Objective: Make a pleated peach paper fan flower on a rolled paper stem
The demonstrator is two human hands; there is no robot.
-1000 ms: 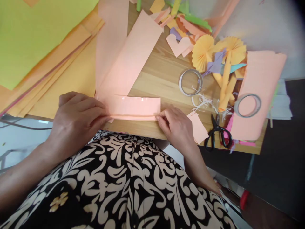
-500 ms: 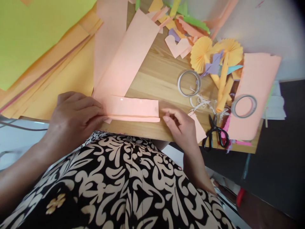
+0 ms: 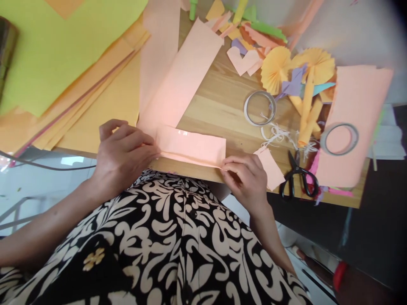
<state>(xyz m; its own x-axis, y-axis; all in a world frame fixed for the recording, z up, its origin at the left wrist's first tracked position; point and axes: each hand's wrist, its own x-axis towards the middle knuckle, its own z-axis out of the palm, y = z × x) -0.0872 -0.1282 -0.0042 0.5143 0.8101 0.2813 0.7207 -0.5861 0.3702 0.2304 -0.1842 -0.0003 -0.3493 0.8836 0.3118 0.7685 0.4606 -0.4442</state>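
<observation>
A short strip of pink paper (image 3: 193, 145) lies near the table's front edge, with a narrow fold along its near side. At its left end my left hand (image 3: 122, 146) pinches the paper, thumb against fingers. My right hand (image 3: 246, 176) grips the folded near corner at the right end between thumb and fingertips. Small shiny marks show on the strip's far edge. Beyond the strip, a longer pink paper sheet (image 3: 187, 72) slants away across the table.
Orange and yellow-green paper sheets (image 3: 79, 51) cover the left. Two tape rolls, one on bare wood (image 3: 246, 114) and one on a pink sheet (image 3: 359, 97), lie right. Black scissors (image 3: 297, 173), white string (image 3: 276, 134), yellow paper fans (image 3: 276, 70) and paper scraps are nearby.
My right hand has closed on the strip's right end, where it was just apart from it. The view has shifted, so everything sits slightly further right.
</observation>
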